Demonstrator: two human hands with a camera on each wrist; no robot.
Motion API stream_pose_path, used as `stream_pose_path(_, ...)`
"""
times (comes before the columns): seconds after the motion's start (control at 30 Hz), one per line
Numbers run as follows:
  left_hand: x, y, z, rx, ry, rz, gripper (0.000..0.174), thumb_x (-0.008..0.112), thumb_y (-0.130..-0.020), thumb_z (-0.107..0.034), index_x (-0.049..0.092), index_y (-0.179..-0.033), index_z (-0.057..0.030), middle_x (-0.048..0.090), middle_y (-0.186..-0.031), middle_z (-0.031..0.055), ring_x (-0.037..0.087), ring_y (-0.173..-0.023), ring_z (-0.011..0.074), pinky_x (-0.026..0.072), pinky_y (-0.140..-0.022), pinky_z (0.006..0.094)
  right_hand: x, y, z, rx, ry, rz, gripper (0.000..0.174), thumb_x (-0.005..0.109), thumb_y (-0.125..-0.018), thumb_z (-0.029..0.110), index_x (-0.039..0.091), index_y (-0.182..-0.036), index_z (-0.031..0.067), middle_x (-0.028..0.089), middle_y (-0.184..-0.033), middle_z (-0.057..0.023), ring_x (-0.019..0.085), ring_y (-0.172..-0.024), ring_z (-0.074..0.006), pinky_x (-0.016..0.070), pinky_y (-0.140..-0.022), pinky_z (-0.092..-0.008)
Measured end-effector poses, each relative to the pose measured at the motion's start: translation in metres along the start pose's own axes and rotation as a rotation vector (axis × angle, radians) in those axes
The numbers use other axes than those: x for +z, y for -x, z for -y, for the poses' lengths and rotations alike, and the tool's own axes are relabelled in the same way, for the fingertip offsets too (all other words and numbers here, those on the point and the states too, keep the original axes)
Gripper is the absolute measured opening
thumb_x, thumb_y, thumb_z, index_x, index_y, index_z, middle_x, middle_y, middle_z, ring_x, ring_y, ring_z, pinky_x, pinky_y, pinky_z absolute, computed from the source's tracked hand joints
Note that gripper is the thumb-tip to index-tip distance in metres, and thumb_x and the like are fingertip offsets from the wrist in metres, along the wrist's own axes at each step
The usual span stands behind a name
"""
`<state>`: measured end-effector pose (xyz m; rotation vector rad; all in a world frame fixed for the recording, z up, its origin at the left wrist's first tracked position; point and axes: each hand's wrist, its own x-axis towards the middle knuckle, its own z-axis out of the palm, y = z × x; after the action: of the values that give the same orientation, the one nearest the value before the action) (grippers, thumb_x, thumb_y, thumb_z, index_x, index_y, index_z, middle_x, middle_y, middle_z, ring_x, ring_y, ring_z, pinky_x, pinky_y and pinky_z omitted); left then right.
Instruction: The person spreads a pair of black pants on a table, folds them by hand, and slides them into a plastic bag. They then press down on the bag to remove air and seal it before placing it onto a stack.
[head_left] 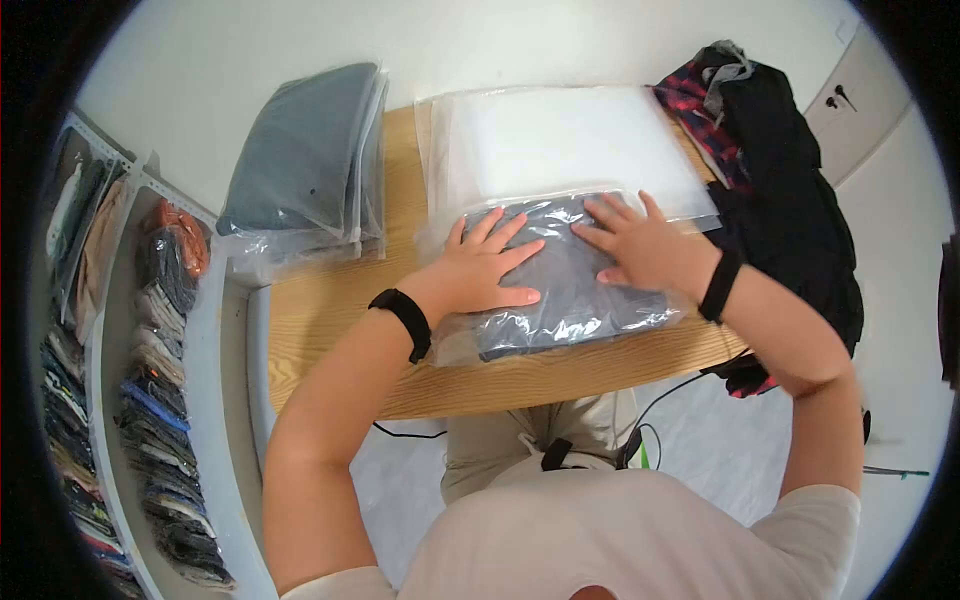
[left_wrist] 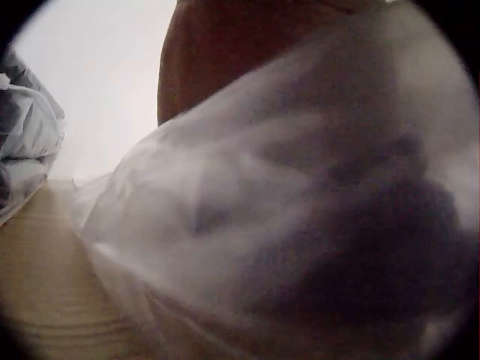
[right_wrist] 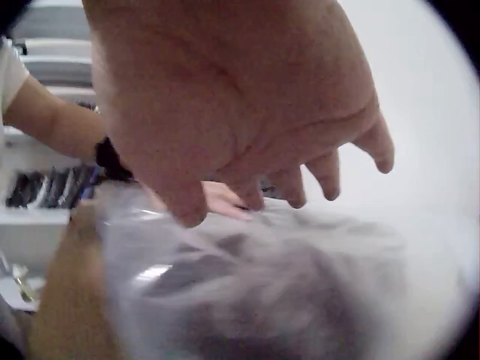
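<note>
A clear plastic bag with folded dark grey cloth inside (head_left: 560, 300) lies near the table's front edge. The left hand (head_left: 485, 268) rests on the left part of the bag, its fingers spread. On the right part is the right hand (head_left: 650, 245), palm down with fingers apart. In the right wrist view the right hand (right_wrist: 240, 112) is over the crinkled bag (right_wrist: 255, 292), fingers extended. Blurred plastic (left_wrist: 202, 195) fills much of the left wrist view, with part of the left hand (left_wrist: 217, 60) behind it.
Bagged grey cloth (head_left: 295, 150) lies at the table's back left. White plastic bags (head_left: 570, 135) lie behind the hands. Black and red plaid clothing (head_left: 790, 200) covers the right end of the wooden table (head_left: 330, 330). Shelves of bagged clothes (head_left: 160, 400) stand at left.
</note>
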<state>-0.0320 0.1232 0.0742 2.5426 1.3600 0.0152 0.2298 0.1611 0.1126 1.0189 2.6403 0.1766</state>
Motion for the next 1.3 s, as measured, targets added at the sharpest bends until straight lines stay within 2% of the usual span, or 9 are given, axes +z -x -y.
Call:
stream_pose_path(0.07,-0.003,0.003,-0.005,0.008,-0.017,-0.022,0.075,0.047,-0.081,-0.067,0.038,-0.141,-0.0240,0.020,-0.152,0.0110,0.010,-0.141,0.0321,0.0054,-0.109,0.0597,-0.001,0.020,0.032,0.019,-0.090,-0.066,0.059,0.049,-0.090,0.044,0.034,-0.142,0.0209,0.030,-0.148,-0.0110,0.025,-0.137,-0.0305,0.0221,-0.105,-0.0610)
stream_pose_path(0.13,-0.002,0.007,-0.015,-0.010,-0.282,-0.179,0.068,0.053,-0.083,-0.057,0.042,-0.139,-0.0192,0.028,-0.149,0.0139,0.022,-0.138,0.0356,0.0169,-0.105,0.0612,0.011,0.038,0.069,0.040,-0.187,-0.131,0.055,0.049,-0.091,0.041,0.036,-0.141,0.0202,0.033,-0.145,-0.0114,0.029,-0.136,-0.0308,0.0223,-0.105,-0.0612)
stream_pose_path(0.23,-0.016,0.032,-0.075,-0.013,-0.562,-0.257,0.066,0.057,-0.081,-0.052,0.045,-0.136,-0.0175,0.035,-0.145,0.0143,0.028,-0.135,0.0347,0.0217,-0.103,0.0610,0.031,0.040,0.100,0.188,-0.281,-0.302,0.050,0.047,-0.093,0.037,0.039,-0.139,0.0189,0.037,-0.143,-0.0124,0.034,-0.133,-0.0315,0.0224,-0.104,-0.0615)
stream_pose_path(0.27,-0.005,0.038,-0.083,0.025,-0.361,-0.293,0.066,0.061,-0.079,-0.048,0.044,-0.136,-0.0189,0.037,-0.143,0.0138,0.029,-0.134,0.0341,0.0246,-0.102,0.0609,0.034,0.039,0.105,0.228,-0.283,-0.355,0.051,0.047,-0.093,0.038,0.039,-0.139,0.0185,0.037,-0.143,-0.0127,0.034,-0.133,-0.0319,0.0229,-0.103,-0.0615)
stream_pose_path(0.47,0.018,0.051,-0.063,-0.093,-0.088,-0.223,0.074,0.072,-0.072,-0.042,0.042,-0.137,-0.0225,0.031,-0.146,0.0119,0.024,-0.136,0.0364,0.0287,-0.100,0.0623,0.043,0.041,0.089,0.314,-0.348,-0.403,0.060,0.053,-0.085,0.054,0.042,-0.137,0.0275,0.036,-0.144,-0.0105,0.029,-0.134,-0.0342,0.0183,-0.105,-0.0612)
stream_pose_path(0.87,0.029,0.044,-0.054,-0.062,0.083,-0.222,0.072,0.076,-0.068,-0.032,0.048,-0.133,-0.0206,0.027,-0.147,0.0139,0.020,-0.136,0.0420,0.0272,-0.098,0.0665,0.050,0.040,0.068,0.277,-0.368,-0.294,0.066,0.054,-0.080,0.061,0.043,-0.137,0.0292,0.035,-0.145,-0.0105,0.027,-0.134,-0.0386,0.0222,-0.102,-0.0630)
stream_pose_path(1.0,0.026,0.047,-0.053,-0.059,0.107,-0.216,0.073,0.076,-0.068,-0.033,0.047,-0.133,-0.0204,0.028,-0.146,0.0148,0.019,-0.136,0.0430,0.0235,-0.101,0.0659,0.046,0.042,0.065,0.252,-0.373,-0.277,0.065,0.054,-0.081,0.059,0.041,-0.138,0.0288,0.033,-0.146,-0.0111,0.027,-0.135,-0.0390,0.0221,-0.102,-0.0636)
stream_pose_path(1.2,0.009,0.041,-0.043,-0.065,0.134,-0.055,0.077,0.067,-0.074,-0.051,0.039,-0.140,-0.0213,0.021,-0.150,0.0180,0.013,-0.139,0.0413,0.0158,-0.105,0.0637,0.015,0.029,0.024,0.213,-0.498,0.010,0.075,0.059,-0.079,0.059,0.032,-0.142,0.0291,0.024,-0.150,-0.0157,0.018,-0.139,-0.0385,0.0193,-0.105,-0.0635)
stream_pose_path(1.3,-0.009,0.025,-0.036,-0.107,-0.027,-0.105,0.081,0.058,-0.076,-0.063,0.035,-0.142,-0.0221,0.016,-0.152,0.0186,0.008,-0.140,0.0398,0.0115,-0.107,0.0625,0.012,0.002,0.004,0.246,-0.411,-0.060,0.080,0.062,-0.077,0.058,0.029,-0.144,0.0281,0.019,-0.151,-0.0168,0.015,-0.140,-0.0372,0.0191,-0.105,-0.0631)
